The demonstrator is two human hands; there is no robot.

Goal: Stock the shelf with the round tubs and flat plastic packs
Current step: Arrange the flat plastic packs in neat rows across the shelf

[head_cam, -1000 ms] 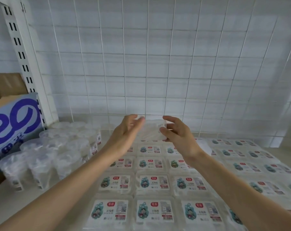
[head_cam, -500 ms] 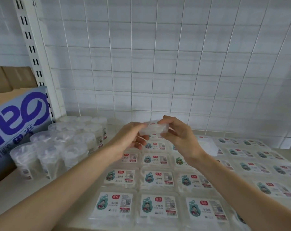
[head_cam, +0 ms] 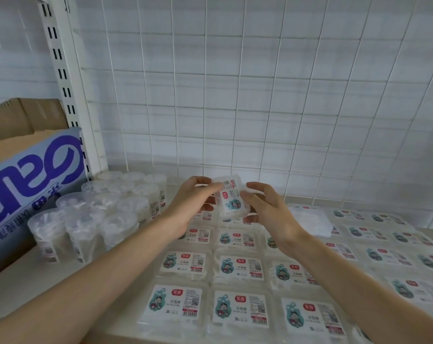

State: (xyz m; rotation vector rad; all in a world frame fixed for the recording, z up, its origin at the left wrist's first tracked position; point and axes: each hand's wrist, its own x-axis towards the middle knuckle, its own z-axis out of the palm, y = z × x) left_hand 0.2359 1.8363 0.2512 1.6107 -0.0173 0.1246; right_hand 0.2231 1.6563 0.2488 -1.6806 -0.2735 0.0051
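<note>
Both hands, left and right, pinch one flat clear plastic pack with a white label, tilted upright above the rows of matching packs on the shelf.

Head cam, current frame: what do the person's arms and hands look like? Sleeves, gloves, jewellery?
The left forearm and right forearm are bare to the frame edge; no sleeve shows. The left hand and right hand are ungloved, with no ring, watch, band or marking visible.
</note>
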